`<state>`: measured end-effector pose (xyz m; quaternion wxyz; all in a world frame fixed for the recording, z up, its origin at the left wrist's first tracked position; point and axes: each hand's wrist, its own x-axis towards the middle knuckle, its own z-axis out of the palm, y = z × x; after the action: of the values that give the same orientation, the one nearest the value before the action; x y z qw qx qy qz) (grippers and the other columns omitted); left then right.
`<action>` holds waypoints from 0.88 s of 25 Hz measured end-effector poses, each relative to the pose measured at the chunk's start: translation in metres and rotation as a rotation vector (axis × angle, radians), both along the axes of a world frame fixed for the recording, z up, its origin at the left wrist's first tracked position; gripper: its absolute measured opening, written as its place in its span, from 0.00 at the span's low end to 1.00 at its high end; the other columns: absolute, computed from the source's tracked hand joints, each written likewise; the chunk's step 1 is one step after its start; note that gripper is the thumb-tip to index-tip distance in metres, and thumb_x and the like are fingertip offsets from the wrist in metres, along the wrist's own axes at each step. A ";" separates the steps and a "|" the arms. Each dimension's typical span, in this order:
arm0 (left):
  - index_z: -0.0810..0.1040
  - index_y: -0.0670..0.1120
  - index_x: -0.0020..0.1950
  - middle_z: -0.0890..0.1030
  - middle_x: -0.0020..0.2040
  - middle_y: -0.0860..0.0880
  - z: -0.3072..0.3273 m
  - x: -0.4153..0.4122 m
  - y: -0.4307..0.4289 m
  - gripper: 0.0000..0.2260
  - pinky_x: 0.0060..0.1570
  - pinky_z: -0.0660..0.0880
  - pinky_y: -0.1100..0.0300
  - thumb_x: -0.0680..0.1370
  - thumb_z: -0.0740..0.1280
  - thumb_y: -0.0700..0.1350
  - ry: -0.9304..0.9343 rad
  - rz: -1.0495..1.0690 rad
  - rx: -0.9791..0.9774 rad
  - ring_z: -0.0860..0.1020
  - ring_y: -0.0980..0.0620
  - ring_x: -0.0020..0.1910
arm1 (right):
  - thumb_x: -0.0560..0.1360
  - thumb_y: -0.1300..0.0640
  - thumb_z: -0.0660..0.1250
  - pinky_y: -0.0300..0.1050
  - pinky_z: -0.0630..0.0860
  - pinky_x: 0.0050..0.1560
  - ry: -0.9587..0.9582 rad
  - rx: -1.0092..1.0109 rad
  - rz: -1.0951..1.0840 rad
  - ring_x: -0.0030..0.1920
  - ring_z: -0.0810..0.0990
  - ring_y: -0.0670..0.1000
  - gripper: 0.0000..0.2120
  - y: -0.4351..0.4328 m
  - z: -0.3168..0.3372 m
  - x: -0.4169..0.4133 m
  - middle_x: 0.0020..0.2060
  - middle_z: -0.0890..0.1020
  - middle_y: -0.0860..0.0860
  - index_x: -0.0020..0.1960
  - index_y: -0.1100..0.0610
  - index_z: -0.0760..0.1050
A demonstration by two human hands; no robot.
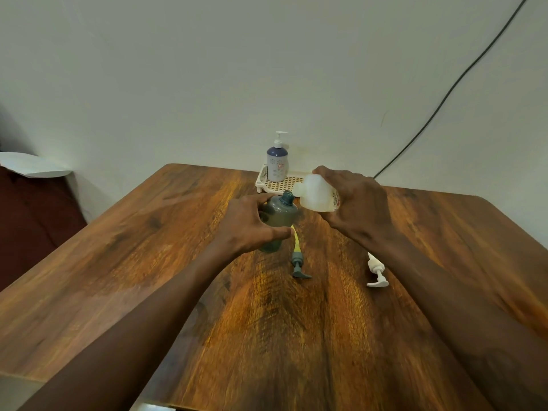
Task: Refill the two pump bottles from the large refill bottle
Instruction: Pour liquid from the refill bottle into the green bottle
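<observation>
Pouring step, I judged: the left hand [252,225] had its fingers clamped round the open smoky-grey plastic pump bottle [280,216] over the brown wooden table [296,336]. The right hand [357,203] gripped the tilted white translucent refill bottle [314,194] at its two o'clock. Next called for mouth-to-neck alignment and a steeper tilt.

Bottles: three are counted: grey bottle [277,221] and white bottle [318,192] at centre, blue bottle [277,163] above them.
Loose pumps: two are counted: grey pump [298,264], white pump [376,269], right of centre.
Hands: two: left hand [252,229], right hand [355,203].
Trays: one: tray [264,180].
Tables: one: table [148,262].
Cables: one: cable [444,93], upper right.
</observation>
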<state>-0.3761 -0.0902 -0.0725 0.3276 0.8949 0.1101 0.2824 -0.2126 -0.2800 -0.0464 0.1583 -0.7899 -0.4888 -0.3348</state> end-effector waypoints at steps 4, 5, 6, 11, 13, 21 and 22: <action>0.74 0.45 0.75 0.84 0.60 0.46 0.000 0.000 0.000 0.40 0.49 0.82 0.61 0.67 0.81 0.57 0.017 0.010 0.005 0.81 0.53 0.51 | 0.70 0.43 0.76 0.56 0.82 0.51 -0.022 -0.003 0.002 0.54 0.83 0.58 0.35 0.000 0.002 0.000 0.61 0.84 0.54 0.73 0.49 0.70; 0.74 0.45 0.75 0.84 0.61 0.45 0.000 -0.001 0.000 0.40 0.49 0.82 0.61 0.67 0.81 0.57 0.018 0.013 0.006 0.81 0.52 0.51 | 0.70 0.43 0.76 0.56 0.82 0.51 -0.025 -0.004 -0.001 0.54 0.83 0.58 0.35 0.000 0.003 0.000 0.60 0.84 0.54 0.73 0.49 0.70; 0.74 0.45 0.75 0.84 0.61 0.45 0.000 -0.001 -0.001 0.39 0.50 0.82 0.61 0.67 0.81 0.56 0.018 0.013 0.006 0.81 0.52 0.51 | 0.70 0.44 0.76 0.55 0.82 0.51 -0.029 -0.006 -0.003 0.53 0.83 0.58 0.35 0.000 0.003 0.000 0.60 0.84 0.54 0.73 0.49 0.70; 0.74 0.44 0.74 0.84 0.61 0.45 0.001 -0.001 -0.001 0.39 0.51 0.82 0.59 0.67 0.81 0.56 0.022 0.012 0.000 0.81 0.51 0.52 | 0.69 0.45 0.77 0.54 0.80 0.50 -0.063 -0.016 -0.013 0.52 0.83 0.58 0.35 0.000 0.007 -0.001 0.59 0.85 0.54 0.73 0.49 0.71; 0.74 0.44 0.74 0.84 0.61 0.45 0.001 -0.001 -0.001 0.39 0.51 0.81 0.61 0.67 0.81 0.56 0.026 0.013 0.001 0.81 0.52 0.52 | 0.69 0.46 0.77 0.54 0.80 0.50 -0.068 -0.022 -0.018 0.52 0.83 0.58 0.34 0.001 0.008 -0.002 0.59 0.85 0.54 0.73 0.49 0.71; 0.73 0.43 0.75 0.84 0.60 0.44 0.000 -0.001 -0.001 0.41 0.50 0.83 0.60 0.66 0.82 0.57 0.017 0.023 0.004 0.81 0.52 0.51 | 0.67 0.49 0.78 0.55 0.80 0.50 -0.078 -0.038 -0.033 0.52 0.83 0.59 0.36 0.002 0.009 -0.002 0.59 0.85 0.54 0.72 0.48 0.70; 0.73 0.43 0.75 0.84 0.60 0.45 0.000 -0.001 -0.001 0.42 0.51 0.83 0.58 0.66 0.82 0.57 0.018 0.024 0.003 0.82 0.52 0.51 | 0.67 0.49 0.78 0.55 0.80 0.50 -0.081 -0.037 -0.032 0.52 0.83 0.59 0.35 0.002 0.009 -0.002 0.59 0.85 0.54 0.72 0.48 0.71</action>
<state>-0.3772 -0.0908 -0.0728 0.3220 0.8964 0.1235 0.2785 -0.2148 -0.2780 -0.0374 0.1184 -0.7861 -0.4884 -0.3600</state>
